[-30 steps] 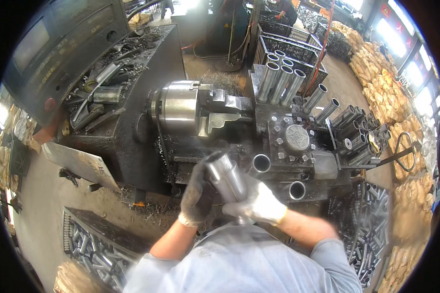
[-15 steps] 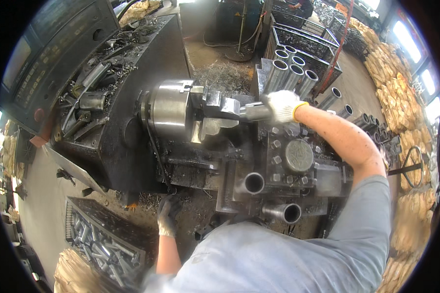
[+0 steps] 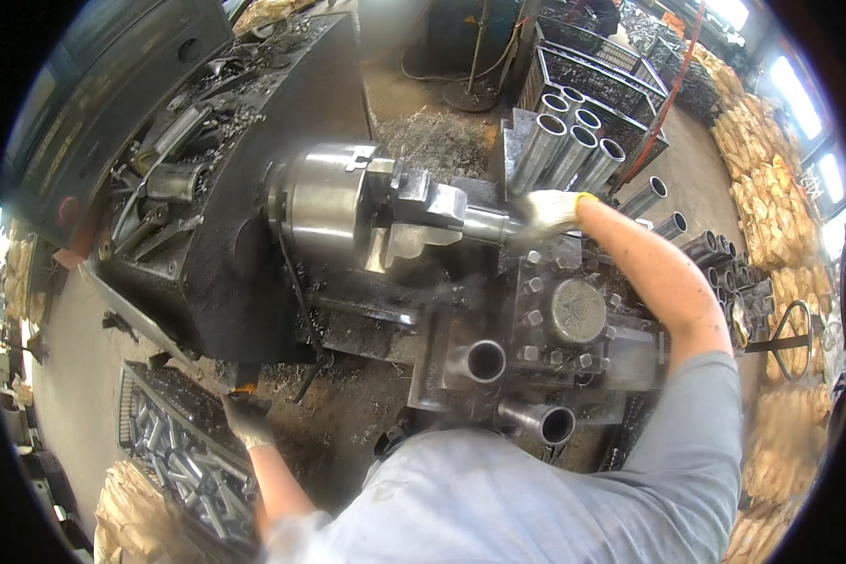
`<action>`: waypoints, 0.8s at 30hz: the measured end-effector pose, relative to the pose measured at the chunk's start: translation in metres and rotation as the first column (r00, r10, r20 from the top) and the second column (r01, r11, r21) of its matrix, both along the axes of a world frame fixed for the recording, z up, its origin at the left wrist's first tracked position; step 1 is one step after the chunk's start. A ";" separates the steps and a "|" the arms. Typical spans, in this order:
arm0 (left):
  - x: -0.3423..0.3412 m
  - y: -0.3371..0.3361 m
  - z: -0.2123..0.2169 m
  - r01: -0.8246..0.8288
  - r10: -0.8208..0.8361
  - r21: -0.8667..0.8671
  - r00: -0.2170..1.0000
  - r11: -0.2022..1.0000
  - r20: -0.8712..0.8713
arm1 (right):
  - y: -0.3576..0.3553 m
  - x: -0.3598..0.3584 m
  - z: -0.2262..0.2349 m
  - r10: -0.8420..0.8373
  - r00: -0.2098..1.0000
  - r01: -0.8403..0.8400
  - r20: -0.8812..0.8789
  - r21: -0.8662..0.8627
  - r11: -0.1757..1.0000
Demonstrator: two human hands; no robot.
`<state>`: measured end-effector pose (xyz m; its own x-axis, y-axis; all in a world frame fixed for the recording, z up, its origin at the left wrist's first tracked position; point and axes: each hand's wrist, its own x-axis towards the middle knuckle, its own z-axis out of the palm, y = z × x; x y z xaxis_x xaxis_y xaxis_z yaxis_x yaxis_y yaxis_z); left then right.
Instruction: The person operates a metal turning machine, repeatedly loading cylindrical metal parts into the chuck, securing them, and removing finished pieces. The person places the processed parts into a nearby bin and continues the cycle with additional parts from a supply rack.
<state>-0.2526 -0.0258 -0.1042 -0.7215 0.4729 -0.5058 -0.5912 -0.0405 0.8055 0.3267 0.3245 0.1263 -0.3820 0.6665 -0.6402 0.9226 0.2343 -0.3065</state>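
My right hand (image 3: pixel 547 211), in a white glove, grips the end of a short steel tube (image 3: pixel 487 225) that sits in the jaws of the lathe chuck (image 3: pixel 334 202). My left hand (image 3: pixel 246 418), in a dark glove, is stretched down low at the edge of a crate of short steel tube pieces (image 3: pixel 174 449); whether it holds anything I cannot tell. The tool post block (image 3: pixel 573 315) stands just below my right forearm, with two open tube ends (image 3: pixel 484 361) facing me.
Long steel tubes (image 3: pixel 573 141) lean in a rack behind the chuck, with wire baskets (image 3: pixel 611 80) beyond. Metal chips cover the lathe bed. Tools lie on the headstock top (image 3: pixel 179 160). Filled sacks (image 3: pixel 771 188) line the right side.
Both hands held a tube in front of my chest a second ago. Since then my right hand carried it to the chuck, and my left hand dropped down to the crate.
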 end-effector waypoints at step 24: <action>0.023 0.087 0.286 -0.007 0.009 0.015 -0.521 1.000 -0.854 | -0.327 0.062 0.036 -0.244 0.287 0.956 -0.926 0.260 0.135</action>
